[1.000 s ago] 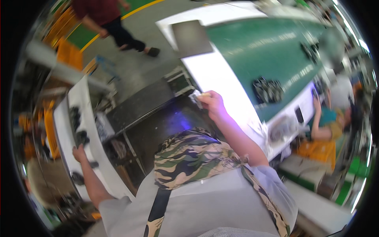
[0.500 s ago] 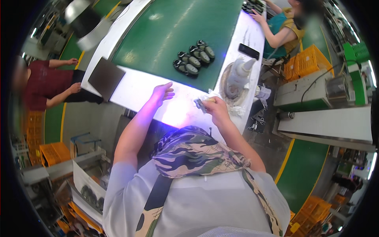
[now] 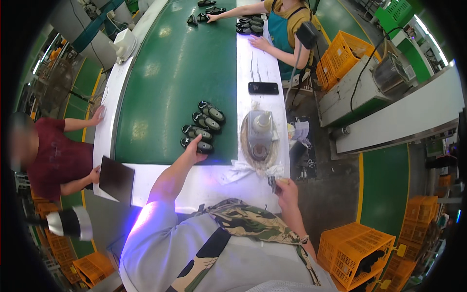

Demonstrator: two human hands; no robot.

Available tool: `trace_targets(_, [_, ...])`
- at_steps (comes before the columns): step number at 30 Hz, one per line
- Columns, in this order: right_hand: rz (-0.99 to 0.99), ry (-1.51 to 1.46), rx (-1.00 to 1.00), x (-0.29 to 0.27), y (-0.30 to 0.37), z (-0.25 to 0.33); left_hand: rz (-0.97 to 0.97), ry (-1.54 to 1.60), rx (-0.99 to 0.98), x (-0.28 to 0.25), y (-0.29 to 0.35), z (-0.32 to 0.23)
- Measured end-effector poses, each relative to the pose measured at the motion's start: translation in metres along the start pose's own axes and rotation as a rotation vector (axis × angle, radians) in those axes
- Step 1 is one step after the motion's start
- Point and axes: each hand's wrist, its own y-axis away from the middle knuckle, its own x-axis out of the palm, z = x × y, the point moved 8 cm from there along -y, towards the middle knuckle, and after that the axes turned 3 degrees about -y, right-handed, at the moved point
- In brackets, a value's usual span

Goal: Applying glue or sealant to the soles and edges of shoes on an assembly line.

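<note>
My left hand (image 3: 195, 150) reaches out over the green conveyor belt (image 3: 165, 82) and rests on the nearest of several dark shoe soles (image 3: 201, 127) lying in a row. My right hand (image 3: 287, 191) is pulled back at the white table edge (image 3: 204, 182) and grips a small dark tool (image 3: 272, 183). A round plastic-wrapped dish with a bottle on it (image 3: 260, 137) stands between my two hands.
A black phone (image 3: 263, 88) lies on the white strip. A person in dark red (image 3: 58, 155) stands at left beside a black panel (image 3: 116, 180). Another person in an apron (image 3: 287, 24) handles soles at the far end. Orange crates (image 3: 357, 255) stand at right.
My head has turned, swinging the view round to the belt. My left hand has moved forward from the white table onto the soles. My right hand has drawn back toward my body.
</note>
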Motion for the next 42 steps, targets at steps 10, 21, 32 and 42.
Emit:
trace_targets(10, [0.079,0.043,-0.015,0.114,-0.007,-0.009,0.119,0.196,-0.001,0.048,-0.054,-0.062])
trace_targets(21, [0.123,0.127,-0.132,0.128,0.017,0.016,0.875,0.121,0.545,0.034,0.109,-0.085])
trace_targets(32, [0.31,0.282,-0.353,0.198,0.03,0.071,0.16,-0.611,1.71,0.039,0.306,-0.042])
trace_targets(42, [0.718,0.24,-0.288,0.274,0.079,0.053,-0.082,-0.869,2.001,0.037,0.378,-0.01])
